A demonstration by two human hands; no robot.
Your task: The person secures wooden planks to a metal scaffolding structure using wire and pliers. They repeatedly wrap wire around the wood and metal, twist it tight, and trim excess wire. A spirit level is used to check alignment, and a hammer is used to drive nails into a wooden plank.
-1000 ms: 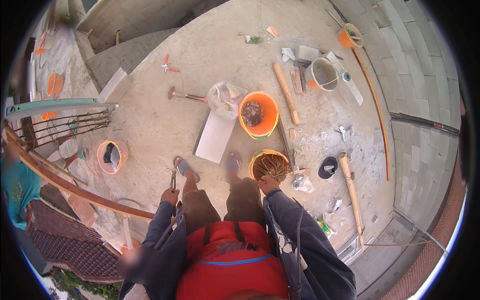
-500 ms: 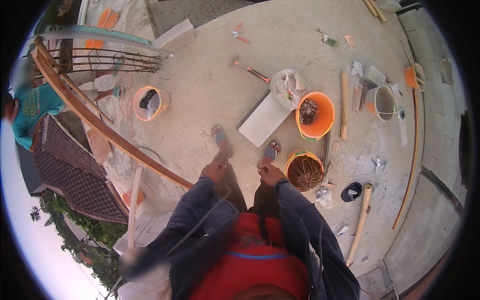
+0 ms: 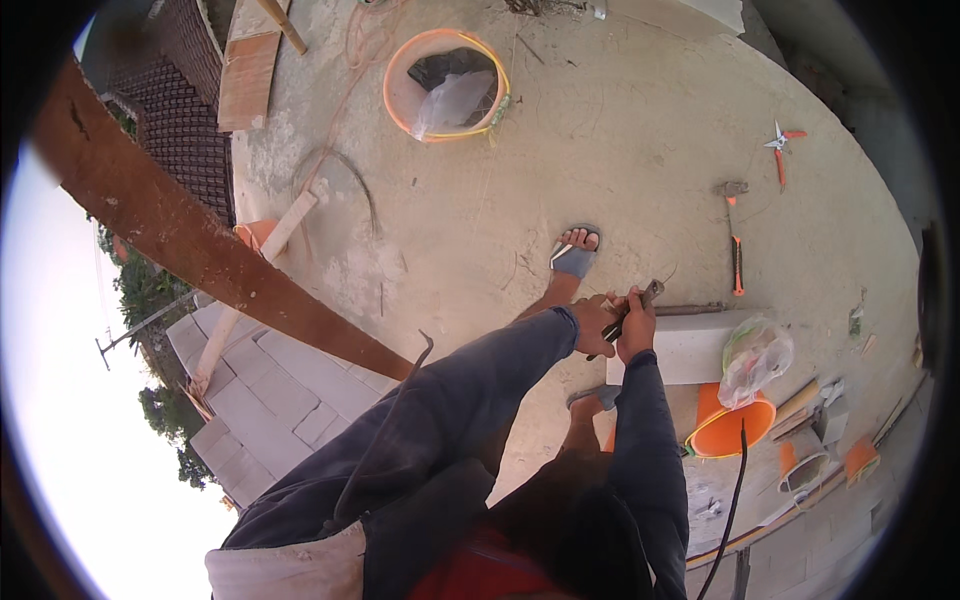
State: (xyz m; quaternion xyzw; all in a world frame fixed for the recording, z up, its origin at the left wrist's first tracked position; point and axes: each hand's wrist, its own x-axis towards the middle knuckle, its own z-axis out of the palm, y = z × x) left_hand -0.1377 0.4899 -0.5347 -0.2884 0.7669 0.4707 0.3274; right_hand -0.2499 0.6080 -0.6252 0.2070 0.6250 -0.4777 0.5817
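Presently holding dark metal pincer-like tool [image 3: 653,290] near left end of pale rectangular block [image 3: 690,348]; bare right hand [image 3: 636,328] clamped on, bare left hand [image 3: 596,324] together with it, closure too hidden to tell. Advisable: grip firmly, clear of working end.

the left arm [image 3: 440,425] reached from the lower left up toward the right, its elbow only slightly bent; the right forearm [image 3: 650,440] rose almost straight from the lower edge; long sleeves covered both down to the wrists; the two hands met in front of the body, close together, the left hand [image 3: 594,327] with its fingers curled inward, the right hand [image 3: 637,327] closed in a firm grip, its thumb near the top; the left hand's palm was hidden; below them the legs stood apart, the left foot [image 3: 577,240] ahead, the right foot [image 3: 592,399] partly covered
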